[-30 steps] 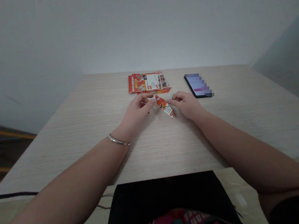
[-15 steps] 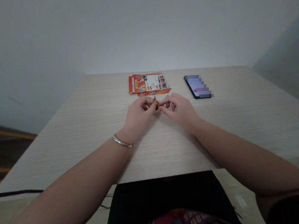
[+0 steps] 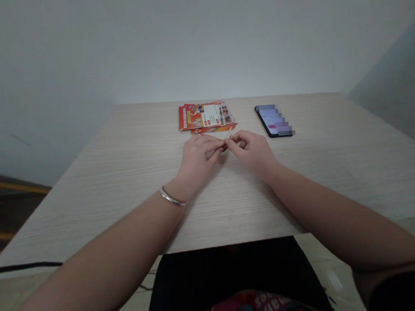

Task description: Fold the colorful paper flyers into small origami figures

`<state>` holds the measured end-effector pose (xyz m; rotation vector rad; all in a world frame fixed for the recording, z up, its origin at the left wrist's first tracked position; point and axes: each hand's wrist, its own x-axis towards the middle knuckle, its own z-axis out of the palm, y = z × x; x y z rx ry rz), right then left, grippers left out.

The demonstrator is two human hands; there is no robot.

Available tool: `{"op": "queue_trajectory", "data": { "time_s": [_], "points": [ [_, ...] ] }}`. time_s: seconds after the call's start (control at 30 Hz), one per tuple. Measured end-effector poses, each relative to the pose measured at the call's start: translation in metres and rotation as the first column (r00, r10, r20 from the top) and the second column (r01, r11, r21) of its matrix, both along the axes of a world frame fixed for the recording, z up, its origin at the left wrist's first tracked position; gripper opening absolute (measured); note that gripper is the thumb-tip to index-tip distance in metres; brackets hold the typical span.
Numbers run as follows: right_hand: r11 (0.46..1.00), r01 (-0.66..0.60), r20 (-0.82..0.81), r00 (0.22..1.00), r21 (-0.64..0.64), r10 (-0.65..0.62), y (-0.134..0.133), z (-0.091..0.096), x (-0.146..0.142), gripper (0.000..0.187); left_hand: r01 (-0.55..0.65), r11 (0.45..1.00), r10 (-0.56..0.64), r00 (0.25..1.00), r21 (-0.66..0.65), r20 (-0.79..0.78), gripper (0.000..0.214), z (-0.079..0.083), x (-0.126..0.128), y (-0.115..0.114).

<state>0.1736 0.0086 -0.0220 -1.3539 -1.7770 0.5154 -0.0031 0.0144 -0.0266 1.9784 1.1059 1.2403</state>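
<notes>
A small folded piece of paper, with a pale edge showing, is pinched between my two hands just in front of the stack. Most of it is hidden behind my fingers. My left hand rests low over the table, its fingertips closed on the paper's left part. From the right, my right hand grips the other part between thumb and index finger. The fingertips of both hands meet. Right behind them lies a stack of red printed leaflets, slightly fanned.
A phone with its screen lit lies at the back right of the pale wooden table. A wall stands behind the table. Near my lap, a dark cable runs at the left edge.
The red folded piece between my fingers has turned and now shows a pale edge. My left fingers have stretched out flatter over it, and both hands have shifted slightly right.
</notes>
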Motion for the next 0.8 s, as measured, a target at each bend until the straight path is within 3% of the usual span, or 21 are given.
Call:
{"op": "queue_trajectory", "data": {
  "time_s": [0.23, 0.43, 0.6, 0.8],
  "points": [
    [0.991, 0.133, 0.158, 0.978, 0.033, -0.136, 0.003, 0.003, 0.006, 0.019, 0.069, 0.997, -0.071, 0.989, -0.022, -0.129, 0.036, 0.002, 0.002, -0.006],
    [0.969, 0.242, 0.257, 0.935, 0.046, -0.246, 0.009, 0.002, 0.017, 0.013, -0.072, 0.997, 0.073, 0.997, -0.026, 0.036, 0.033, 0.001, 0.000, -0.013],
    [0.978, 0.208, 0.220, 0.953, 0.019, -0.207, 0.017, -0.006, 0.023, 0.008, -0.156, 0.987, 0.155, 0.987, 0.027, 0.034, 0.028, -0.006, -0.006, -0.001],
    [0.979, 0.197, 0.257, 0.950, -0.049, -0.179, 0.019, -0.010, 0.024, 0.008, -0.229, 0.973, 0.229, 0.973, -0.033, -0.019, 0.019, -0.004, -0.012, 0.006]
  ]
}}
